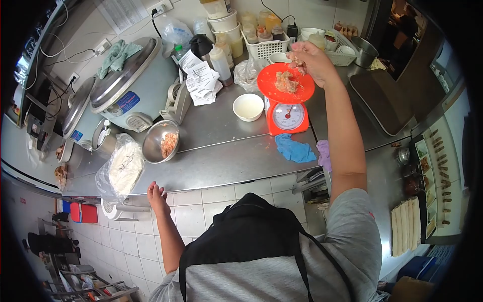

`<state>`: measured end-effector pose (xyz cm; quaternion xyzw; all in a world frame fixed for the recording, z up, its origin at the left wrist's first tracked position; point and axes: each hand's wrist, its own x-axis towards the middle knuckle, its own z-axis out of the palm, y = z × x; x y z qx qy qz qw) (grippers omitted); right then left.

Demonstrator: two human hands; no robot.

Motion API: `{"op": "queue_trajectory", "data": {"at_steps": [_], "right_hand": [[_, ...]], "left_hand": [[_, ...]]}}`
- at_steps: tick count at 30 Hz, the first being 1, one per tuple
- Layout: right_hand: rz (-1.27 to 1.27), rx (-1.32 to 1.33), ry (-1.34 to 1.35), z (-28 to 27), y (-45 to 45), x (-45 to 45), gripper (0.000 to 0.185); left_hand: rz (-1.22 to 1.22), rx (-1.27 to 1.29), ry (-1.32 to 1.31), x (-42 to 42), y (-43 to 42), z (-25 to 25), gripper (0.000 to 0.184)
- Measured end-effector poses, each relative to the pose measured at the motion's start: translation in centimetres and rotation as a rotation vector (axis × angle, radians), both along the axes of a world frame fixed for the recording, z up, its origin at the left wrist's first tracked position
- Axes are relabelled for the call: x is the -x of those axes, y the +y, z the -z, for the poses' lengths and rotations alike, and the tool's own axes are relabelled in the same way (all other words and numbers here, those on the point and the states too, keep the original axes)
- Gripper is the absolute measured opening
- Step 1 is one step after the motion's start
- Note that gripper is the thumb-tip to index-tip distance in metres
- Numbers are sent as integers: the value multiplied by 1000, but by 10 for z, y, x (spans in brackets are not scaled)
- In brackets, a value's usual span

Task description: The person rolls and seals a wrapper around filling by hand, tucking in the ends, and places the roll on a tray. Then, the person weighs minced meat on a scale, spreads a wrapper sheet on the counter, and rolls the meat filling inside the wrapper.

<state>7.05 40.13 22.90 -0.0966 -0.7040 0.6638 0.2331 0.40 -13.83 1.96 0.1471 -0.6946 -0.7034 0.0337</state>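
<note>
My right hand [313, 61] is raised over the red plate [266, 89] of a kitchen scale [287, 118], its fingers closed round a bit of pale pink minced meat [298, 62]. A small heap of the same minced meat [286, 83] lies on the plate. Nearer my body, my left hand [158, 197] hangs by the counter's front edge, empty, with its fingers apart and slightly bent. Beyond it stands a steel bowl [153, 142] with orange-pink shredded food [169, 144] inside. A plastic bag of white, dough-like stuff [126, 168] rests beside that bowl.
A white bowl [248, 107] sits left of the scale. Blue [295, 149] and purple [324, 154] cloths or gloves lie in front of it. Large rice cookers [128, 83], paper slips [200, 78] and a basket of bottles [265, 48] line the back. A brown tray [381, 100] is at right.
</note>
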Motion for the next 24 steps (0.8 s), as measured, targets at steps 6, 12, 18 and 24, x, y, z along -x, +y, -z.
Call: {"op": "queue_trajectory", "data": {"at_steps": [6, 12, 18, 24], "right_hand": [[22, -60, -4, -26, -27, 0, 26], [111, -148, 85, -4, -14, -15, 27], [189, -145, 28, 35, 11, -48, 41], [213, 7, 78, 56, 35, -75, 35]], "left_hand": [[-72, -1, -36, 14, -53, -2, 30], [-67, 83, -56, 23, -66, -19, 30], [46, 238, -84, 22, -36, -28, 32], [175, 374, -58, 14, 1, -33, 31]]}}
